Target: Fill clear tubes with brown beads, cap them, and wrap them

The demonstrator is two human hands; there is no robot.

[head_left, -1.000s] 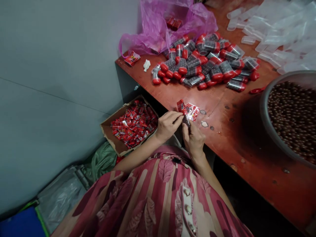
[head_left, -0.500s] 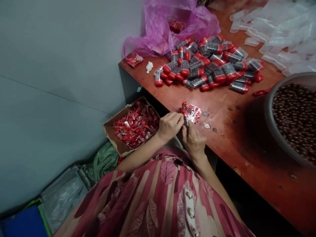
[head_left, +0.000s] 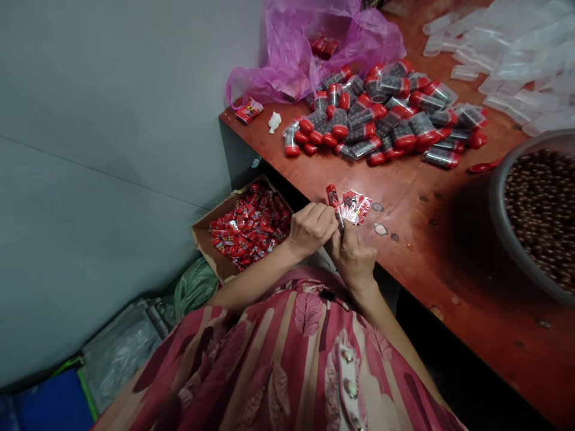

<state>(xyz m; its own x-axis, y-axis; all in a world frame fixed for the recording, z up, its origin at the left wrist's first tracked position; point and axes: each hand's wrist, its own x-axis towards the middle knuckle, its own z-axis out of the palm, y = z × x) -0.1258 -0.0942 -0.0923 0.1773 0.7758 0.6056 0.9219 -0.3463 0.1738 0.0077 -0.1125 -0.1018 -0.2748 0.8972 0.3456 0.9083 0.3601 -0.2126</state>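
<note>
Both of my hands meet at the table's near edge around a small tube (head_left: 340,220) with dark contents, its upper end in a red printed wrapper (head_left: 332,194). From the left, my left hand (head_left: 313,228) is closed on the wrapped tube. My right hand (head_left: 356,256) grips its lower end from the other side, fingers curled. Most of the tube is hidden by the fingers. Just beyond the right hand lie flat, shiny red printed wrappers (head_left: 356,208). Below left, a cardboard box (head_left: 204,242) holds many small red wrapped pieces (head_left: 251,227).
Red-capped tubes (head_left: 386,114) lie piled at the back of the red table (head_left: 431,263), beside a purple plastic bag (head_left: 291,66). Clear tubes (head_left: 516,54) spread at the far right. A large tub (head_left: 496,203) of small brown balls stands right. A wall (head_left: 112,120) closes the left side.
The red wrapper's upper end now leans further left, and the hands have shifted slightly around the tube. The whole view has moved a little.
</note>
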